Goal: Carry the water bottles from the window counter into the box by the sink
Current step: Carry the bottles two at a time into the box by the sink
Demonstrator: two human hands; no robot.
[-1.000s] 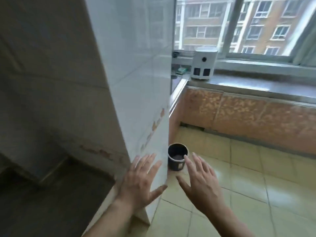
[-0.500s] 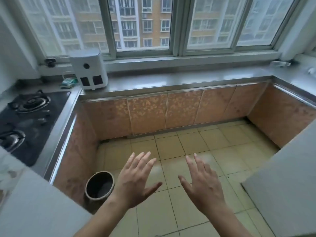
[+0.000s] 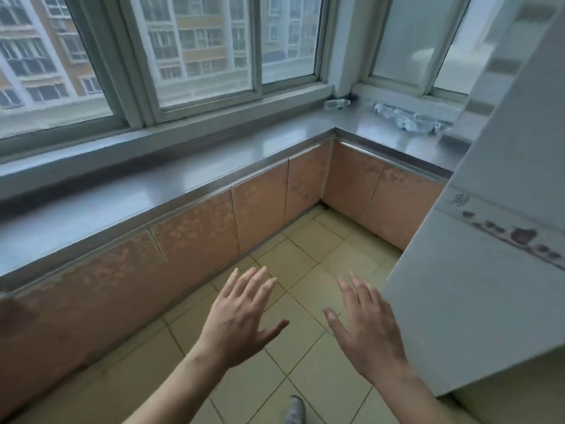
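Several clear plastic water bottles [image 3: 408,120] lie in a blurred heap on the steel window counter [image 3: 214,172], at its far right end. One more small bottle [image 3: 336,103] lies on its side in the corner by the window frame. My left hand [image 3: 241,319] and my right hand [image 3: 370,325] hover open over the floor, palms down, fingers spread, holding nothing. Both are far from the bottles. No box or sink is in view.
The counter runs in an L under the windows, above orange cabinet doors [image 3: 263,212]. A white tiled wall corner [image 3: 477,286] juts in at the right, close to my right hand. The floor [image 3: 305,270] is yellow tile. A shoe tip [image 3: 295,411] shows at the bottom.
The view has swung right: the stove, white appliance and dark bucket have left the frame, and the counter's right corner with the bottles has come in. My hands keep the same open pose.
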